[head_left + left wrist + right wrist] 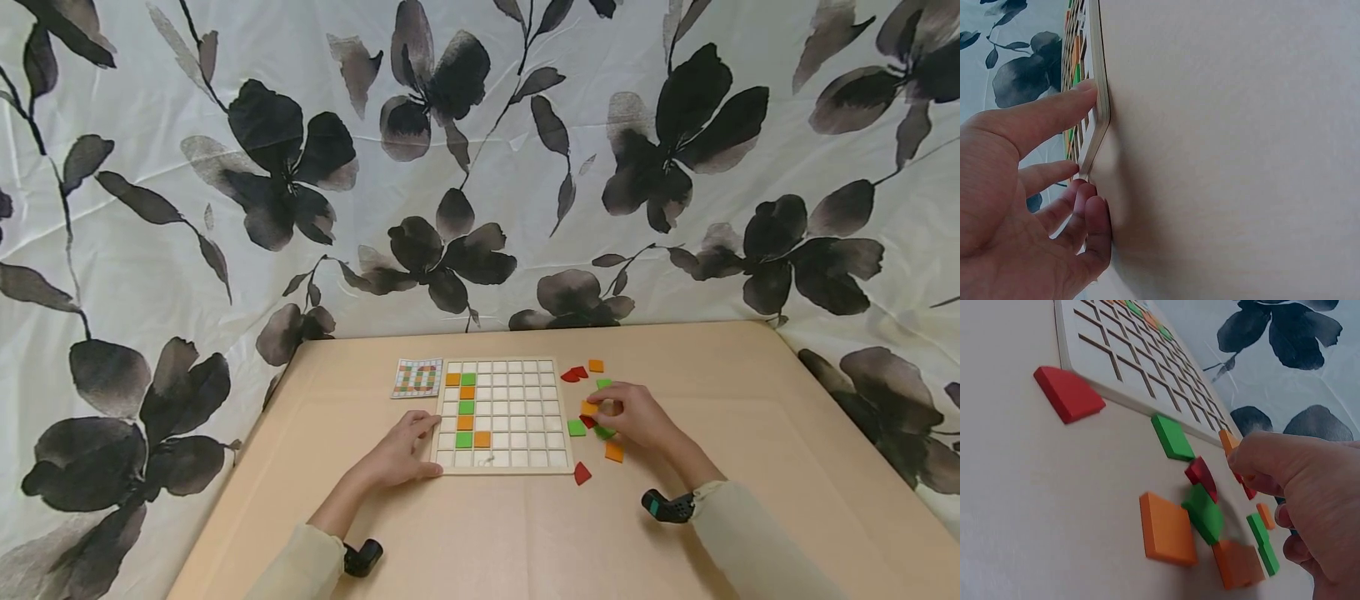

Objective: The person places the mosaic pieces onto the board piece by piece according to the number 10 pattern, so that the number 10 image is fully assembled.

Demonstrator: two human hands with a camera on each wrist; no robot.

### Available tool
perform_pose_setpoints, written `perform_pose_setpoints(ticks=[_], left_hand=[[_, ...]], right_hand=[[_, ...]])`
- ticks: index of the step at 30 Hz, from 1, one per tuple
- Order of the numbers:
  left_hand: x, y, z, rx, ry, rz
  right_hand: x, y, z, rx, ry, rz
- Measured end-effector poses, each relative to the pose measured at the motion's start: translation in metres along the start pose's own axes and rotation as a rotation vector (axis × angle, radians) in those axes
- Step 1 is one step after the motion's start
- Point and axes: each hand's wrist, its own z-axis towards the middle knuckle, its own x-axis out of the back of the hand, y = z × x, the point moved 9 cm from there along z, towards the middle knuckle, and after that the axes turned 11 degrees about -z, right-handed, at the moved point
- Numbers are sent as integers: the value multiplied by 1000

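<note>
While two pale sleeves (757,542) reach in from the near side of the white grid board (520,459), cut off by the head view's lower edge, a small black device (363,558) sits at each wrist. At the board's near left corner the left hand (397,450) is loosely spread, thumb and index finger touching the rim; whether its other, bent fingers touch too is hard to tell. Just beside the near right corner lies a curved red piece (582,474), and farther out to the right a loose orange tile (614,452). The board rests flat on the tan table (510,542), its cells holding four orange squares (482,439) and three green squares (464,439), all toward its left side; a pale mark (486,460) in the nearest row cannot be made out. Off the board's right edge, the right hand (633,417) pinches a small orange tile (589,407) between thumb and index finger. Near that pinch are a green tile (576,427), a dark red piece (588,422) and a partly covered green piece (604,433); another orange tile (1235,565), hidden under the hand from above, shows in the right wrist view. By the far right corner lie two red pieces (571,377), an orange square (596,366) and half-hidden green pieces (603,383). Left of the far left corner is a patterned card (417,378), too small to read. Beyond the board hangs a floral cloth (525,208).
</note>
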Motion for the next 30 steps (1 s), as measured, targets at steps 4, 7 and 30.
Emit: perform_pose_setpoints(ticks=[4, 7, 30], left_hand=[[1, 1, -1, -1, -1, 1], [1, 2, -1, -4, -5, -2], [0, -2, 1, -2, -8, -19]], right_hand=[[-7, -11, 5, 7, -14, 9], [-13, -19, 9, 12, -26, 21], [-45, -80, 29, 118, -58, 75]])
